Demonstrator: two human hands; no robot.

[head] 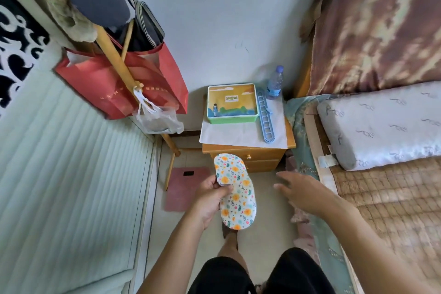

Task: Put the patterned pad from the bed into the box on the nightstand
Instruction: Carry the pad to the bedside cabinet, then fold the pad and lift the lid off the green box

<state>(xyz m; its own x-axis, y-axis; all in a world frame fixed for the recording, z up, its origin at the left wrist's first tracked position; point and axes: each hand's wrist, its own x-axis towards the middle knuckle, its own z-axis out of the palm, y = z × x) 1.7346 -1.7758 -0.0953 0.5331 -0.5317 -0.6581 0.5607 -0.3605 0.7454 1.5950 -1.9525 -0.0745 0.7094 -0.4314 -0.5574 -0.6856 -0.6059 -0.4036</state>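
Note:
My left hand (210, 198) grips the patterned pad (238, 196), a white oval with orange and blue flowers, held over the floor in front of the nightstand (262, 157). The box (232, 104), green-sided with a yellow and blue picture lid, sits shut on the nightstand's top at the back left. My right hand (300, 188) hovers to the right of the pad with fingers spread and nothing in it, between the nightstand and the bed (386, 188).
A blue plastic ladder-shaped strip (265, 117) and a water bottle (275, 83) lie beside the box. A wooden rack with a red bag (114, 83) and a plastic bag stands left. A pink scale (183, 188) lies on the floor. A pillow (381, 124) rests on the bed.

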